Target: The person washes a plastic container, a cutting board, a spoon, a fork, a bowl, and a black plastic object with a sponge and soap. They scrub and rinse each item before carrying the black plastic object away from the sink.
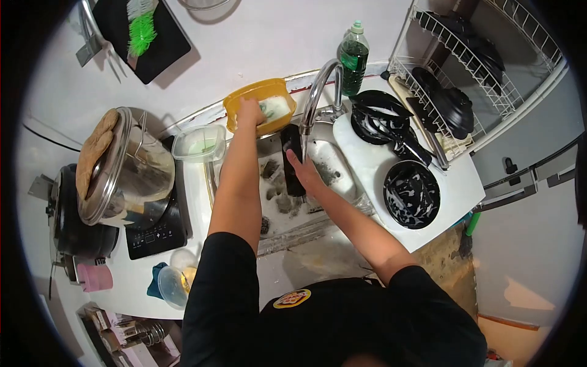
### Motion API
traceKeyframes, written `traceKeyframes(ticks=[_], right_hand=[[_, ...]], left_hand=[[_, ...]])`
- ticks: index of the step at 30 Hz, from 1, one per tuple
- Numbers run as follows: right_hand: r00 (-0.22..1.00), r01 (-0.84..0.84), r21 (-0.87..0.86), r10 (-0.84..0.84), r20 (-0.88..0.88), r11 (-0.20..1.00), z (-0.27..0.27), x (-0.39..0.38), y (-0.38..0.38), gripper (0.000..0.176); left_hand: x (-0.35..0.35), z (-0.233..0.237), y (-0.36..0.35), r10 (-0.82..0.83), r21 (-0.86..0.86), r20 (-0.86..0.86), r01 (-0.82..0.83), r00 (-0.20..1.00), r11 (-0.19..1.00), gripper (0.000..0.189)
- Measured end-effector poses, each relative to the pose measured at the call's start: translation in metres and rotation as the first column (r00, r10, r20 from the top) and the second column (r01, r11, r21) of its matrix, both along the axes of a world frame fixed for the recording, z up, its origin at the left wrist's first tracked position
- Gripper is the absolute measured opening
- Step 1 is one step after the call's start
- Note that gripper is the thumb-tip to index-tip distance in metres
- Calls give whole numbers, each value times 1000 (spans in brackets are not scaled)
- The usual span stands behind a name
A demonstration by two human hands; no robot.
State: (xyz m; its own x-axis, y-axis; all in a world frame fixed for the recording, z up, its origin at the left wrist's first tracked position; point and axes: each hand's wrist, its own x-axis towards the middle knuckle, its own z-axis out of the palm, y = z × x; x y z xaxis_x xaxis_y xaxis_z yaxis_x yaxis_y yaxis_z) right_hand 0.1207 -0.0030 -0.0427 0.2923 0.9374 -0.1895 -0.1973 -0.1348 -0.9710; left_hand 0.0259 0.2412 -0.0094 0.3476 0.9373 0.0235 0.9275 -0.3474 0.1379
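Observation:
My left hand [249,112] reaches into a yellow basin [257,92] of white suds, with a bit of something green at its fingers. What it grips there is too small to make out. My right hand [304,171] holds a long black item [292,160], seen edge-on, over the sink [244,171]. Just above that hand curves the chrome faucet [317,92]. Dark residue and foam lie in the sink around the black item.
Soapy black dishes [379,116] and a soapy black bowl [411,194] are on the right counter, beside a green soap bottle [354,58] and a dish rack [465,49]. At left stand a clear container [199,144], a large steel pot [143,171] and a cooktop [156,235].

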Motion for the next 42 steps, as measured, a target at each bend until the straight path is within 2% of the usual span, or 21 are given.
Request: traceKeyframes(ticks=[3, 4, 6, 8, 10, 12, 14, 15, 18, 22, 24, 28, 30, 32, 34, 36, 37, 39, 40, 41, 42], right_hand=[[948, -22, -106, -13, -319, 994, -22, 4, 3, 61], [903, -41, -91, -1, -429, 995, -29, 6, 1, 61], [668, -154, -29, 83, -739, 988, 7, 14, -22, 62], [631, -131, -10, 75, -772, 991, -8, 20, -23, 64], [537, -137, -1, 73, -840, 991, -23, 22, -17, 65], [536, -135, -36, 42, -843, 990, -14, 13, -15, 64], [562, -148, -11, 75, -824, 989, -30, 20, -11, 66], [680, -206, -124, 50, -731, 971, 2, 22, -27, 70], [749, -250, -164, 84, -657, 954, 7, 23, -32, 72], [628, -286, -22, 169, -760, 958, 11, 19, -36, 65], [683, -272, -49, 157, -713, 961, 11, 15, -37, 62], [819, -185, -131, 79, -569, 974, 12, 14, -37, 60], [895, -73, -171, -11, -445, 983, 15, 14, -36, 59], [979, -59, -51, 48, -199, 997, 44, 5, -49, 56], [977, 2, -143, -32, -211, 990, 36, 9, -41, 53], [967, -42, -30, 33, -254, 999, 22, 16, -35, 55], [959, -68, 30, 73, -275, 997, 17, 18, -31, 55], [888, -161, -32, 131, -441, 986, 7, 27, -26, 59], [843, -202, -65, 139, -520, 977, -2, 35, -27, 61], [684, -334, -26, 223, -695, 942, -12, 42, -26, 65], [649, -314, 4, 218, -729, 949, -23, 40, -22, 65]], left_hand=[[2, 52, -39, 22, 223, 457, -138, 889, 965, 37], [0, 71, -58, -97, 304, 540, -86, 836, 949, 33], [-3, 95, -103, -343, 477, 647, -11, 681, 879, 25], [-5, 80, -158, -397, 331, 701, 222, 593, 917, 19], [-3, 42, -210, -260, 133, 788, 257, 559, 957, 22], [3, -7, -241, -317, 187, 785, 285, 532, 940, 24], [0, -4, -263, -355, 242, 734, 266, 580, 933, 24], [-3, -3, -271, -371, 265, 709, 260, 600, 928, 24], [-23, 0, -272, -425, 262, 663, 341, 616, 903, 19], [-36, 9, -277, -492, 282, 621, 411, 610, 867, 16], [-32, 12, -280, -534, 315, 647, 447, 544, 837, 17], [-29, 10, -284, -519, 347, 455, 393, 723, 852, 16], [-27, 5, -294, -410, 307, 432, 297, 803, 904, 17], [-22, -4, -301, -272, 271, 404, 170, 873, 948, 17], [-17, -9, -298, -276, 248, 371, 192, 886, 950, 18], [-16, -4, -291, -322, 172, 252, 285, 913, 943, 20], [-15, -7, -288, -281, 98, 398, 263, 873, 960, 20], [-11, -15, -285, -162, -60, 653, 263, 740, 963, 20], [-9, -5, -282, -73, -131, 696, 226, 714, 965, 20], [-9, 5, -275, 16, -204, 731, 196, 683, 959, 21], [-7, 14, -267, 108, -281, 754, 169, 648, 945, 21]])
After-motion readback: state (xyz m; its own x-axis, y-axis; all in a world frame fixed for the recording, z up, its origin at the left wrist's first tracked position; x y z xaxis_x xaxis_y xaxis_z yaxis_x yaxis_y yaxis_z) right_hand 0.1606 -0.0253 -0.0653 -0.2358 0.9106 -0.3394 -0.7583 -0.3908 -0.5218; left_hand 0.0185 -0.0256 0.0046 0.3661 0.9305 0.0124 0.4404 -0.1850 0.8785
